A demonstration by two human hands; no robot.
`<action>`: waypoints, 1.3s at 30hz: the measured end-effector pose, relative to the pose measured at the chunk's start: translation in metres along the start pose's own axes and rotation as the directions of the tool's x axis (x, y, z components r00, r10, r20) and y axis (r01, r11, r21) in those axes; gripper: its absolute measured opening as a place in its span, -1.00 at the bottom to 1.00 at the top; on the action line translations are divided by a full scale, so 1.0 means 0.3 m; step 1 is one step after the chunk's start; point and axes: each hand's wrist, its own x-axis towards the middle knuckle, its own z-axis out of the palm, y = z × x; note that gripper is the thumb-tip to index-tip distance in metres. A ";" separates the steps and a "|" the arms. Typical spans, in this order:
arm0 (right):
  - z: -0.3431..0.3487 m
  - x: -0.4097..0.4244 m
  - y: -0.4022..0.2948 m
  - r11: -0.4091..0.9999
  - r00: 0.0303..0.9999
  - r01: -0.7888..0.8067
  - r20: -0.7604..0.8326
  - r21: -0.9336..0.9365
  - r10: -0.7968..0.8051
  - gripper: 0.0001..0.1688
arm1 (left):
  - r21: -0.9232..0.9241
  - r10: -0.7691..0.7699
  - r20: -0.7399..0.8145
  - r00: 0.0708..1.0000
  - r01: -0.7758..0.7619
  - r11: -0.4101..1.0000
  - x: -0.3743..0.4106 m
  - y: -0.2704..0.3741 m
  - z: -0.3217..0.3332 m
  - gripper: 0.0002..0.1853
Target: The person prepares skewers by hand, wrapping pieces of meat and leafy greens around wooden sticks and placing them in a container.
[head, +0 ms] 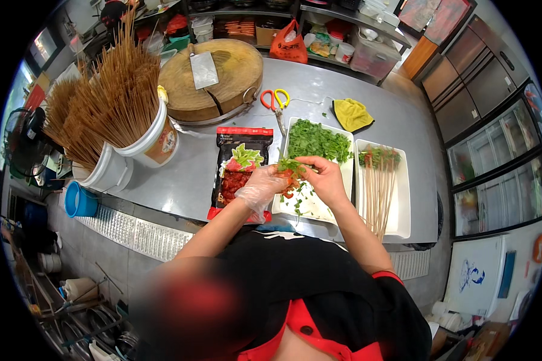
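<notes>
My left hand (264, 181), in a clear plastic glove, holds a bundle of sprigs of leafy green herb, likely coriander (289, 164), with reddish food (294, 179) against it. From the right, my bare right hand (327, 178) pinches the same green sprigs between thumb and fingers. Both hands are over the near left part of a white tray (316, 205), whose far half holds loose green leaves (318, 143). Under my left forearm lies a black and red food packet (241, 153) showing red pieces. A second white tray (402, 212) holds thin wooden skewers (378, 194) with green and red food at their far ends.
Scissors (278, 108) with red and yellow handles lie beyond the packet. A yellow-green cloth (353, 115) is at the right. A cleaver (204, 71) rests on a round wooden chopping block (235, 58). Buckets (156, 144) packed with bamboo skewers (117, 94) stand left on the steel table (189, 180).
</notes>
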 end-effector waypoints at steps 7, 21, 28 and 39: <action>-0.007 0.007 0.007 0.981 0.990 0.140 0.037 -0.135 -0.136 -0.80 | -0.041 -0.043 0.007 0.999 0.043 0.998 -0.013 0.027 0.004 -0.77; 0.015 -0.001 0.018 0.998 0.993 0.035 -0.109 -0.059 -0.041 -0.82 | -0.071 -0.021 0.131 0.991 0.031 0.997 -0.028 0.045 -0.019 -0.73; 0.016 0.000 0.029 0.900 0.954 0.289 0.026 -0.327 -0.297 -0.79 | -0.111 0.017 0.075 0.997 -0.008 0.994 -0.007 -0.006 -0.034 -0.71; -0.033 0.006 -0.020 0.818 0.924 0.346 0.316 -0.458 -0.214 -0.76 | -0.226 -0.049 -0.067 0.997 0.032 0.974 -0.014 0.007 0.003 -0.76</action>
